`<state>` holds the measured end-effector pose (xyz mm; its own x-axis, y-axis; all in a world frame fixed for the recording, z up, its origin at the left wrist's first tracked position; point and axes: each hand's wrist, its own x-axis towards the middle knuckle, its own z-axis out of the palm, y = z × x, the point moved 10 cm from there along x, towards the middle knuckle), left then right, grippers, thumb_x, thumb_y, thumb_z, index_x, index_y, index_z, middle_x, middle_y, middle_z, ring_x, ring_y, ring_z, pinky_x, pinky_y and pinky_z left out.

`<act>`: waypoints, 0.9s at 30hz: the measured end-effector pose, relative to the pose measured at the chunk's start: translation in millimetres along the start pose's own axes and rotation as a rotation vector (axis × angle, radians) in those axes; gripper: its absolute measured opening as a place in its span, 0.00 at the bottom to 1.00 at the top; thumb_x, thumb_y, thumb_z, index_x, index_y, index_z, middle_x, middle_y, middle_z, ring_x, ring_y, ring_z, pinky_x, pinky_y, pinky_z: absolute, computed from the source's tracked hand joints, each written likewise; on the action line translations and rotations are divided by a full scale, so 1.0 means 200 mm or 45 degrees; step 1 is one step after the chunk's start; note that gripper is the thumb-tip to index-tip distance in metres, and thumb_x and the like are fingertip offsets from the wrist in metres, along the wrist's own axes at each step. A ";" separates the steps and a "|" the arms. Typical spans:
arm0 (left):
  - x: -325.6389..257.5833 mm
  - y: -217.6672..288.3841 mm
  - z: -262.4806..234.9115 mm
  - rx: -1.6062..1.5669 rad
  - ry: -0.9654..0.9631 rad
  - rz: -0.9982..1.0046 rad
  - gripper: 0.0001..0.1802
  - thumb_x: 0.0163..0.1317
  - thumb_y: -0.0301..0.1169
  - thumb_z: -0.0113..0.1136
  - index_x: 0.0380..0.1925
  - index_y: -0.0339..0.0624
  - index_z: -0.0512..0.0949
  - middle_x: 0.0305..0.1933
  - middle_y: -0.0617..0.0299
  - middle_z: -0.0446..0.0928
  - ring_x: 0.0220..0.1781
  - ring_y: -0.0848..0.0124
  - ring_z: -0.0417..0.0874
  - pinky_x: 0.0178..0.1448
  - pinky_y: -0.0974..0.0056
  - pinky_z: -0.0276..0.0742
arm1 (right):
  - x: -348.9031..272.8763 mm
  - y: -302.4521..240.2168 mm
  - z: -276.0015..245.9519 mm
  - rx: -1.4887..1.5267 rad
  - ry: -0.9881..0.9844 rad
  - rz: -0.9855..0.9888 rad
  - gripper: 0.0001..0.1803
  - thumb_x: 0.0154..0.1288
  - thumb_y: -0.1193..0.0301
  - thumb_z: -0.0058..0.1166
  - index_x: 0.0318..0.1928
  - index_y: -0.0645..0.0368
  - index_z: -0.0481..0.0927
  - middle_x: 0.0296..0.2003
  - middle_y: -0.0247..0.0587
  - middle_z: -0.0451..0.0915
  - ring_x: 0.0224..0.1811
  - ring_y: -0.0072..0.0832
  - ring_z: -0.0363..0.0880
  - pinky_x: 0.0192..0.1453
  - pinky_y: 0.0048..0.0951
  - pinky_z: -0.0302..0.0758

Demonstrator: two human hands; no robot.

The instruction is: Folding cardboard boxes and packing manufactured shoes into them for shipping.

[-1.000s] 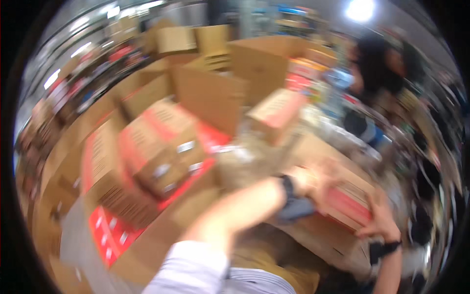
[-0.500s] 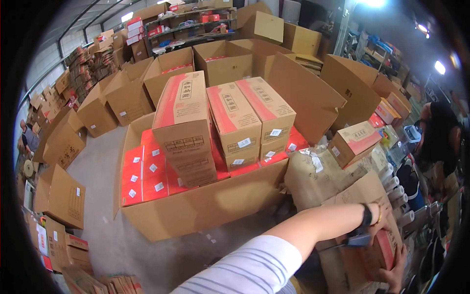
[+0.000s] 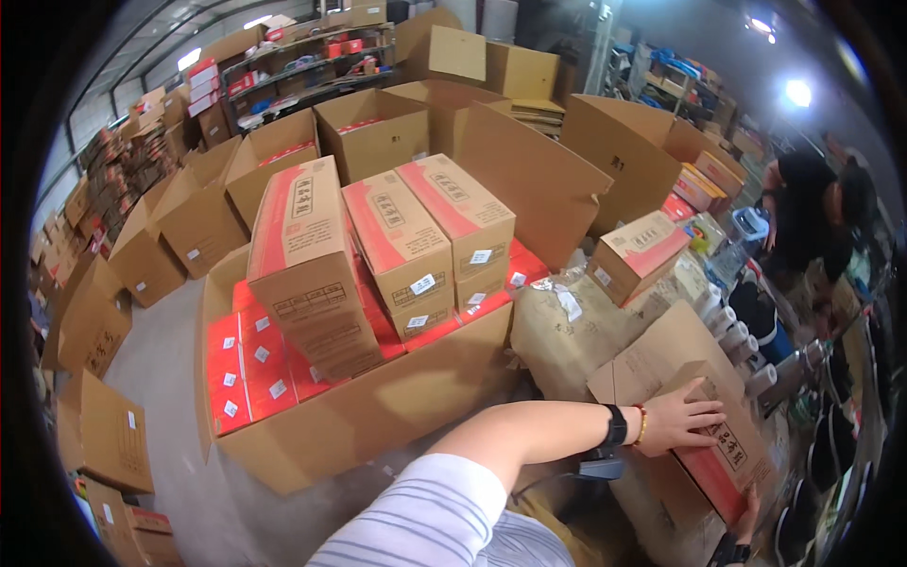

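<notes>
My left hand [image 3: 682, 418], with a black strap and beaded bracelet at its wrist, lies on a brown carton [image 3: 726, 455] with a red band. Its fingers are spread over the top face, so it is open. At the carton's lower right end my right hand [image 3: 744, 522] presses its edge, fingers partly hidden and seemingly curled round it. Behind this carton rises a larger brown cardboard sheet or flap [image 3: 661, 354]. A small dark block [image 3: 601, 467] hangs below my left wrist.
To the left stands a big open carton [image 3: 378, 420] holding red boxes [image 3: 269, 354] and several stacked brown cartons [image 3: 302, 227]. Another red-banded carton [image 3: 642, 253] rests on a wrapped bale [image 3: 548, 326]. Pale rolls [image 3: 732, 335] lie at right, where a person in black [image 3: 803, 203] bends.
The view has swung right, shifting the scene leftward. My left hand now lies flatter across the carton's top, and more of its printed face shows. My right hand stays at its end.
</notes>
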<state>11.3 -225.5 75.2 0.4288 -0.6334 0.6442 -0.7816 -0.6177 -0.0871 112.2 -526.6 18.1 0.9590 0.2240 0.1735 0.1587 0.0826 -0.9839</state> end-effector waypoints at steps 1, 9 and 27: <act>0.00 0.03 -0.02 -0.017 0.000 0.029 0.43 0.46 0.38 0.67 0.67 0.57 0.64 0.75 0.52 0.53 0.78 0.54 0.49 0.73 0.30 0.40 | -0.02 0.05 -0.05 0.054 -0.111 0.087 0.41 0.67 0.58 0.53 0.74 0.56 0.50 0.70 0.41 0.58 0.71 0.35 0.58 0.72 0.38 0.56; -0.67 -0.19 0.26 -1.015 0.755 -1.436 0.73 0.45 0.49 0.75 0.72 0.35 0.27 0.76 0.38 0.26 0.79 0.47 0.28 0.79 0.51 0.38 | -0.07 -0.11 0.62 0.215 -0.066 0.042 0.44 0.53 0.64 0.56 0.71 0.59 0.54 0.62 0.42 0.68 0.63 0.36 0.69 0.66 0.36 0.66; -1.49 -0.48 -1.89 -0.851 1.776 -1.377 0.23 0.66 0.40 0.49 0.57 0.39 0.71 0.52 0.60 0.77 0.53 0.67 0.79 0.56 0.62 0.75 | -0.34 0.05 1.76 0.251 -0.647 0.109 0.46 0.60 0.71 0.62 0.74 0.56 0.49 0.69 0.49 0.61 0.68 0.37 0.66 0.66 0.37 0.67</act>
<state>-212.2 199.3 177.8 0.4332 0.8448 0.3140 -0.6345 0.0384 0.7720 -32.9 -199.6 11.4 0.7248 0.6746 0.1401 -0.0090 0.2126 -0.9771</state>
